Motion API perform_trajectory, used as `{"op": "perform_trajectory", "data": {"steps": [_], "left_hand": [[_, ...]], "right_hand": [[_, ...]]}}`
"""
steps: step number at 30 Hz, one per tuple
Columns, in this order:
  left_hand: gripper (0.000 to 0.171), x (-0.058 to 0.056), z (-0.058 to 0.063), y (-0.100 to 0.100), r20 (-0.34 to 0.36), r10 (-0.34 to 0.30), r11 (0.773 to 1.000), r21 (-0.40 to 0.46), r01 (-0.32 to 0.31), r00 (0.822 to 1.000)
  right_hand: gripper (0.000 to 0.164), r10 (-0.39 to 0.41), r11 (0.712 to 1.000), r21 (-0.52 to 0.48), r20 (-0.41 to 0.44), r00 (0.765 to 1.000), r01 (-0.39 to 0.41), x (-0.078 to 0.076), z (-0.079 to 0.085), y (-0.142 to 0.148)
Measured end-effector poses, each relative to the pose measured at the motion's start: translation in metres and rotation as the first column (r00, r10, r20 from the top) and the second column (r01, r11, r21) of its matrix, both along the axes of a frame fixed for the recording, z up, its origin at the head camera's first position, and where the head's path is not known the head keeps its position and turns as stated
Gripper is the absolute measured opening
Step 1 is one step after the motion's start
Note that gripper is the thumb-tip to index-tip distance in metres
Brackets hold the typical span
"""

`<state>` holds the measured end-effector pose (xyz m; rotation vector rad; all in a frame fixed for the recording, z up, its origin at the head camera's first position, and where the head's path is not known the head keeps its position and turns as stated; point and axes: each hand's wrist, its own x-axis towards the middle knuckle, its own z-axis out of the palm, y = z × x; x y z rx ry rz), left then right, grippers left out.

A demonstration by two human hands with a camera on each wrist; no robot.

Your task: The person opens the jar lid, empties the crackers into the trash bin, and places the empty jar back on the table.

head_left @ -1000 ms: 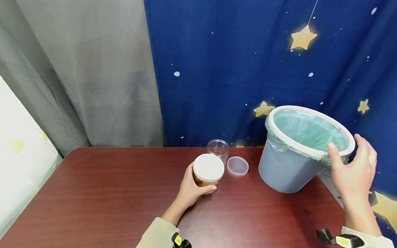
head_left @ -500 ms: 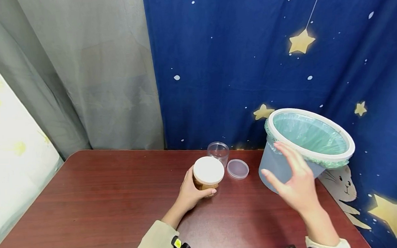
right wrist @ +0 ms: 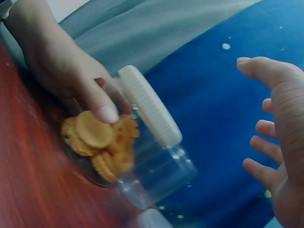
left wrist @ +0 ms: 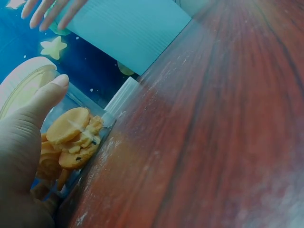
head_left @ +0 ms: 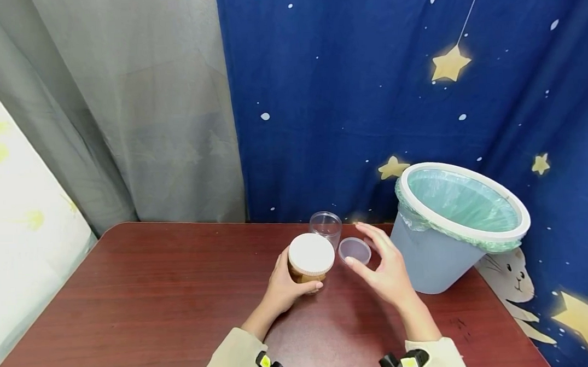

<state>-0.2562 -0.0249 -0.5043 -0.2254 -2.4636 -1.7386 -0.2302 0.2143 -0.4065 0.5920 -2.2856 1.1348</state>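
My left hand [head_left: 285, 285] grips a clear jar with a white ribbed lid [head_left: 311, 254], which stands on the table. Golden biscuits [left wrist: 71, 135] show through its wall in the left wrist view, partly filling it. My right hand [head_left: 387, 270] hovers to the right of the jar with thumb and fingers spread and nothing between them. Close behind the lidded jar stands a second clear jar [head_left: 327, 226] without a lid. A translucent round lid [head_left: 354, 250] lies flat on the table beside it, its near edge overlapped by my right thumb in the head view.
A blue-grey waste bin [head_left: 425, 260] with a white rim and green liner stands at the right of the reddish-brown table [head_left: 181, 309]. Grey and star-printed blue curtains [head_left: 312, 150] hang right behind the table's far edge.
My right hand has left the bin's rim and come left, to near the white-lidded jar and the loose lid. The bin sits slightly lower in view; my left hand keeps its grip.
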Motion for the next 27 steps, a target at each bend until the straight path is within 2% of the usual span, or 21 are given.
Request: {"op": "perform_trajectory", "data": {"steps": [3,8,19,23,27], "left_hand": [[0.117,0.000,0.000,0.001,-0.005,0.001,1.000,0.006,-0.001,1.000],[0.117,-0.001,0.000,0.002,-0.005,0.008,1.000,0.001,-0.008,1.000],[0.116,-0.001,0.001,-0.001,0.000,-0.006,1.000,-0.007,0.006,1.000],[0.116,-0.002,0.001,-0.001,-0.005,-0.007,1.000,-0.013,0.007,1.000],[0.117,-0.001,-0.001,0.000,0.003,-0.010,1.000,-0.012,0.010,1.000]], "right_hand": [[0.068,0.034,0.998,-0.060,0.084,0.996,-0.029,-0.006,-0.012,-0.007],[0.070,0.120,0.981,-0.175,0.207,0.971,-0.084,-0.017,-0.026,-0.021],[0.084,0.206,0.973,-0.168,0.301,0.931,-0.161,-0.025,-0.034,-0.037],[0.087,0.243,0.962,-0.199,0.316,0.917,-0.187,-0.026,-0.039,-0.038],[0.090,0.299,0.946,-0.228,0.344,0.890,-0.229,-0.027,-0.044,-0.039]]}}
